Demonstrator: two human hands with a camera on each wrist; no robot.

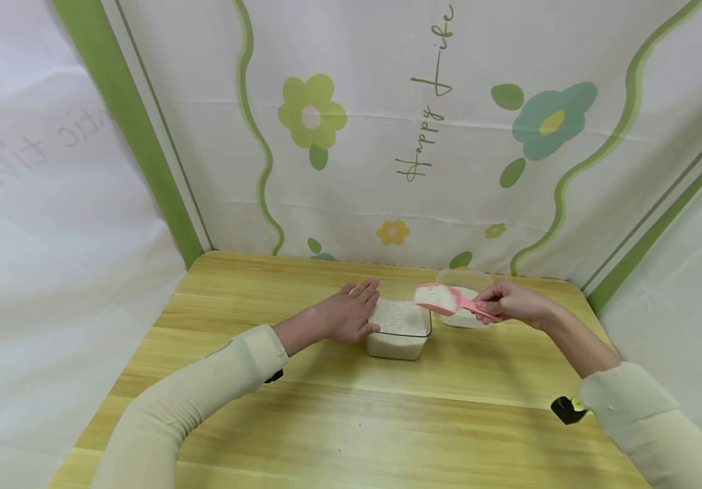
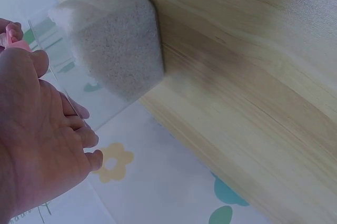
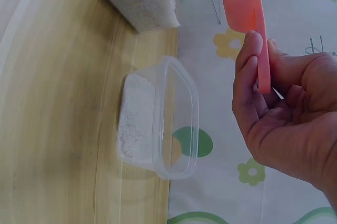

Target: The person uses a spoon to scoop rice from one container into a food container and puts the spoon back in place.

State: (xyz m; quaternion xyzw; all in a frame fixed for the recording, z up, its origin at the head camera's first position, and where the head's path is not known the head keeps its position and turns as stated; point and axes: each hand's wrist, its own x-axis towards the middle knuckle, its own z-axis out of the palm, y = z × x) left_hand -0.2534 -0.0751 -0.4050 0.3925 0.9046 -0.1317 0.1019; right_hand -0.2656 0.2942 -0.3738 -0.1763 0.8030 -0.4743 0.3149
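Observation:
A pink scoop (image 1: 453,307) heaped with white grains is pinched by its handle in my right hand (image 1: 517,303). The scoop's bowl is raised over the right rim of a clear square container (image 1: 395,348), which holds what looks like rice. My left hand (image 1: 348,316) rests against that container's left rim, fingers stretched along it. In the left wrist view, the fingertips (image 2: 90,138) are right at the rim. A second clear plastic tub (image 3: 176,124), partly filled with white grains, stands to the right, below my right hand.
Both containers stand on a wooden table (image 1: 326,421) toward its back edge. A white curtain (image 1: 357,183) printed with flowers hangs behind the table, with more white cloth at both sides. A few tiny specks lie on the tabletop.

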